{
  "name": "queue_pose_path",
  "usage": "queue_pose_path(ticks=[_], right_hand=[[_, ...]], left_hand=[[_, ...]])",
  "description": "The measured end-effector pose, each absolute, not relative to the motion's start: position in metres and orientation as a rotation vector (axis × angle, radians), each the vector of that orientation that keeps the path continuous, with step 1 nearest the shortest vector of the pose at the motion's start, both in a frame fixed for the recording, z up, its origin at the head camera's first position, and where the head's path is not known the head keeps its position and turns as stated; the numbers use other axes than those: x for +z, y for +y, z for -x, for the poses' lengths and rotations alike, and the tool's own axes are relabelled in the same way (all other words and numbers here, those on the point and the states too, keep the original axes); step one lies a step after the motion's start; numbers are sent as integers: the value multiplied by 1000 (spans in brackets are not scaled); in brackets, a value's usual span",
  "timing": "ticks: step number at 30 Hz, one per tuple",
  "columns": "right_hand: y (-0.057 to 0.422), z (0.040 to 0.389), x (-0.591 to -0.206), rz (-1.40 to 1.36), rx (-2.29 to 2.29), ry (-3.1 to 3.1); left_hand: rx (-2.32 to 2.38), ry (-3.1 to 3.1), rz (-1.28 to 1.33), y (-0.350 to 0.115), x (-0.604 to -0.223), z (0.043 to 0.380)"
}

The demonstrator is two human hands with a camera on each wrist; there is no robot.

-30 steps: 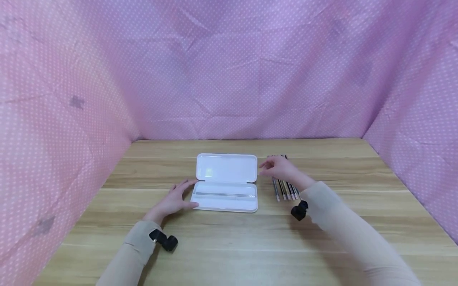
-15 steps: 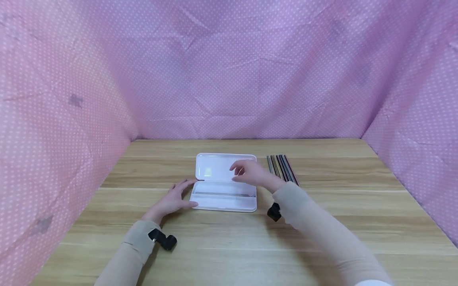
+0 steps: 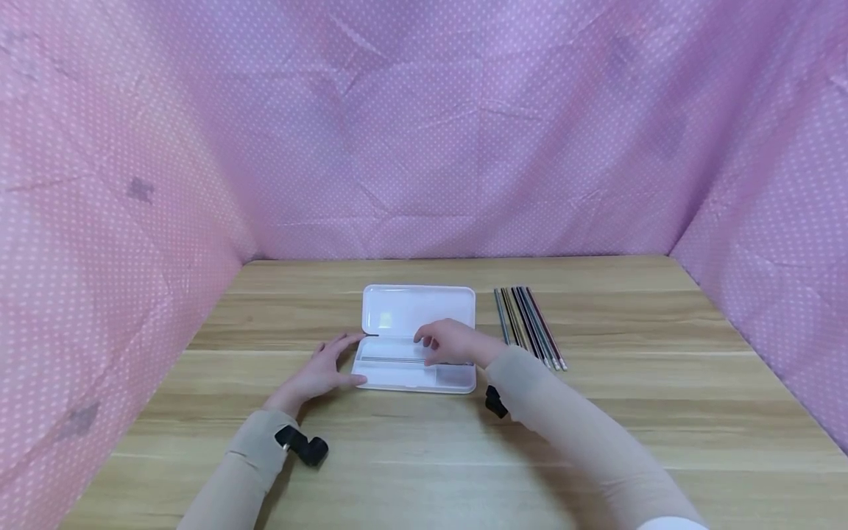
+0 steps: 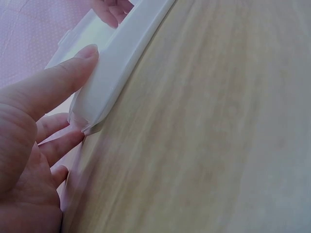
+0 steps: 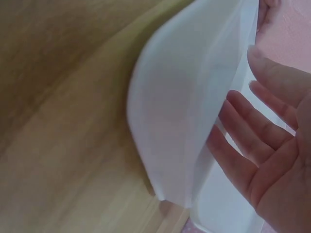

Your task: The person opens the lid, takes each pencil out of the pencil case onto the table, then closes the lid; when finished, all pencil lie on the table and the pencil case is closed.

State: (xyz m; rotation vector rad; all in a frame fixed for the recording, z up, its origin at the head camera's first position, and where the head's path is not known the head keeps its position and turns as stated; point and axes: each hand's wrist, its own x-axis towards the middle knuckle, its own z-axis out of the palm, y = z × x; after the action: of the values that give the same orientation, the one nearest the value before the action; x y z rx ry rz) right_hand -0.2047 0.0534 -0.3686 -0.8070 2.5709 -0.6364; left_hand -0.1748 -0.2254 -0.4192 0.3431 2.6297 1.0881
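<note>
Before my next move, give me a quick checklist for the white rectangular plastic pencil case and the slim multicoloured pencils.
1. White rectangular plastic pencil case open: ok, its lid lies back.
2. Left hand touching the case's left end: ok.
3. Right hand free: ok, no pencil shows in its fingers.
4. Slim multicoloured pencils side by side: ok.
5. These pencils stowed: not ok, they lie on the pale wood-grain table.
6. Thin grey lines inside being a pencil: cannot tell.

The head view faces forward and down from the near side; close wrist views share the white case (image 3: 391,377).
</note>
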Motion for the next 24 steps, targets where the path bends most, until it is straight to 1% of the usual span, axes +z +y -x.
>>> queue_pose_path(ticks=[11, 20, 23, 24], right_hand=[[52, 203, -371, 818, -671, 2529], [50, 202, -368, 783, -643, 2481], [49, 202, -365, 825, -609, 2464], [50, 204, -368, 877, -607, 2463]], left_hand=[[1078, 2634, -341, -225, -417, 173], [1066, 2656, -400, -224, -418, 173], [1074, 2644, -377, -225, -419, 174], [1072, 2644, -375, -225, -419, 174]])
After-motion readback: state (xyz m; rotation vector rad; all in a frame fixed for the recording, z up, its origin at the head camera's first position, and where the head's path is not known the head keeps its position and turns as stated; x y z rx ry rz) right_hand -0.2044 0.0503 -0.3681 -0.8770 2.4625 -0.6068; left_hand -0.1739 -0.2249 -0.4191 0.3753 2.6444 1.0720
